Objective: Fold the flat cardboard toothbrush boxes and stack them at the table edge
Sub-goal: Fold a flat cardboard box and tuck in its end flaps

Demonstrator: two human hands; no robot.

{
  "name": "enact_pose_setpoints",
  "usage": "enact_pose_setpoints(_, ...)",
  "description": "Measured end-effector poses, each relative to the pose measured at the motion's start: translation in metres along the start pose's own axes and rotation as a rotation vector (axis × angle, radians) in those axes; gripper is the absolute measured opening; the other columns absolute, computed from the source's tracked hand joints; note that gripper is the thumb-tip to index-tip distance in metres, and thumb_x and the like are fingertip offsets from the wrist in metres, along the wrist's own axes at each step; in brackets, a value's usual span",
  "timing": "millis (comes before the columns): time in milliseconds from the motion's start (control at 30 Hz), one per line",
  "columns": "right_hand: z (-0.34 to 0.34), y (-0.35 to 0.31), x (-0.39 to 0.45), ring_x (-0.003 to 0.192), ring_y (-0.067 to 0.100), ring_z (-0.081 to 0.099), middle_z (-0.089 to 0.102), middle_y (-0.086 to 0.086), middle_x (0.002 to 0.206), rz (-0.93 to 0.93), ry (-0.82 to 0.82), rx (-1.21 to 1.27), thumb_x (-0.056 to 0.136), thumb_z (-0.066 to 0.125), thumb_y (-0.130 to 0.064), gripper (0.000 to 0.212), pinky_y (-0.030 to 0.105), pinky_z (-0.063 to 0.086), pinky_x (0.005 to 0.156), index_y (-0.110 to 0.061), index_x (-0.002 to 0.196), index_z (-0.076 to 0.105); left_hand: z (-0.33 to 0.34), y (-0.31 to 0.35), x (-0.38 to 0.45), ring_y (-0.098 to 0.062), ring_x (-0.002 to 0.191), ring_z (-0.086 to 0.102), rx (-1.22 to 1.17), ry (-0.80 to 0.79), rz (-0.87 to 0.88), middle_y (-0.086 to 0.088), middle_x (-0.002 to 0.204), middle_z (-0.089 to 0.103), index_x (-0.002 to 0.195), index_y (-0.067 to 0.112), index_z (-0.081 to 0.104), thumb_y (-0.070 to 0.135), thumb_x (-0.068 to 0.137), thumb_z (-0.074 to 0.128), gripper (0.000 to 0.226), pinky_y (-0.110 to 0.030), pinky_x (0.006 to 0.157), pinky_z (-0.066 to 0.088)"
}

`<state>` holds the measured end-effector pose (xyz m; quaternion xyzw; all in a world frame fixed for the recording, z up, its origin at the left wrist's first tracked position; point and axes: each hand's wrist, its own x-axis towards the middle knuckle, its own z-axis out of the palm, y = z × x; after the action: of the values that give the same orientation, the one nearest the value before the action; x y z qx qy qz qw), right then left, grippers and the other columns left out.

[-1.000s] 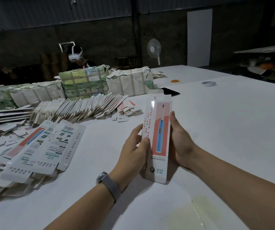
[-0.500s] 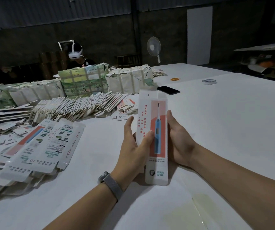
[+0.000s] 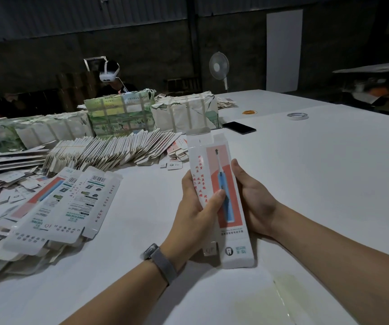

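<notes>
Currently mid-fold, by my read: sleeve is squared up, end flaps not yet closed.

White table [image 3: 317,184] carries everything. Far left, taped bundles [image 3: 120,113] of stock, then a fanned row of flat blanks [image 3: 109,151] in front of them. Near left, a loose heap of unfolded blanks [image 3: 55,207], printed side up, barcodes showing.

Toothbrush box [image 3: 221,198] sits centre frame, held between both hands just above the table, long axis running away from the camera, near end low. Whether that end touches the table I cannot tell.

Left hand [image 3: 195,214] wraps the box's left side, thumb pressed across the front panel. Right hand [image 3: 254,202] cups the right edge from behind, fingers straight along it, clamping rather than curling.

Box look: white card, salmon panel with a blue toothbrush graphic, red characters down the side face. Two faces visible, so it is open into a tube. Top flaps [image 3: 202,134] stand up unfolded; a small tab [image 3: 209,249] sticks out at the near end.

Next move likely needs one hand to hold the tube square while the other tucks the end flaps. Thin card, so it could crush if squeezed.
</notes>
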<state>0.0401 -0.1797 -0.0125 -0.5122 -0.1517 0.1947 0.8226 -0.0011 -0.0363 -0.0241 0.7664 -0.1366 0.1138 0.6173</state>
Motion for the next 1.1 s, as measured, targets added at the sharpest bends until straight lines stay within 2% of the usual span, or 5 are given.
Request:
enact_pose_setpoints(167,0.001,-0.002,-0.001,0.094,0.029,0.075,0.077,0.004,0.104,-0.007,0.002,-0.075,0.081,0.039,-0.066,0.052,0.036,0.061,0.068,-0.036,0.119,0.06,0.002,0.003,-0.001,-0.001,0.09,0.073,0.043,-0.02,-0.005,0.043,0.093,0.058,0.119,0.048,0.029,0.036,0.097,0.06,0.04,-0.02,0.066,0.059)
enact_pose_setpoints(433,0.001,0.004,0.0,0.074,0.017,0.076,0.077,-0.008,0.079,-0.118,0.19,-0.239,0.1,0.029,-0.057,0.037,0.023,0.057,0.054,-0.039,0.105,0.061,0.001,0.006,0.001,-0.007,0.091,0.075,0.021,-0.092,-0.036,0.025,0.098,0.067,0.131,0.037,0.025,0.042,0.094,0.063,0.054,-0.027,0.073,0.062)
enact_pose_setpoints(600,0.006,0.007,-0.002,0.076,0.014,0.075,0.076,-0.008,0.078,-0.129,0.196,-0.292,0.1,0.032,-0.057,0.039,0.021,0.056,0.057,-0.036,0.105,0.065,0.006,0.006,-0.002,-0.003,0.097,0.072,-0.025,-0.142,0.009,0.035,0.096,0.062,0.131,0.04,0.026,0.045,0.09,0.053,0.049,-0.024,0.073,0.06)
enact_pose_setpoints(733,0.01,0.008,-0.001,0.079,0.015,0.075,0.076,-0.009,0.081,-0.185,0.2,-0.309,0.104,0.03,-0.051,0.036,0.021,0.057,0.059,-0.036,0.109,0.062,0.002,0.004,-0.001,-0.011,0.097,0.073,-0.108,-0.163,-0.031,0.026,0.094,0.065,0.123,0.049,0.031,0.047,0.092,0.048,0.036,-0.024,0.073,0.059)
enact_pose_setpoints(1100,0.012,0.004,0.0,0.084,0.024,0.076,0.077,-0.006,0.089,-0.272,0.268,-0.351,0.101,0.045,-0.043,0.025,0.029,0.06,0.066,-0.029,0.111,0.063,-0.005,-0.001,0.002,-0.014,0.086,0.074,-0.118,-0.186,-0.086,0.002,0.1,0.069,0.131,0.041,0.038,0.051,0.089,0.045,0.044,-0.024,0.071,0.057)
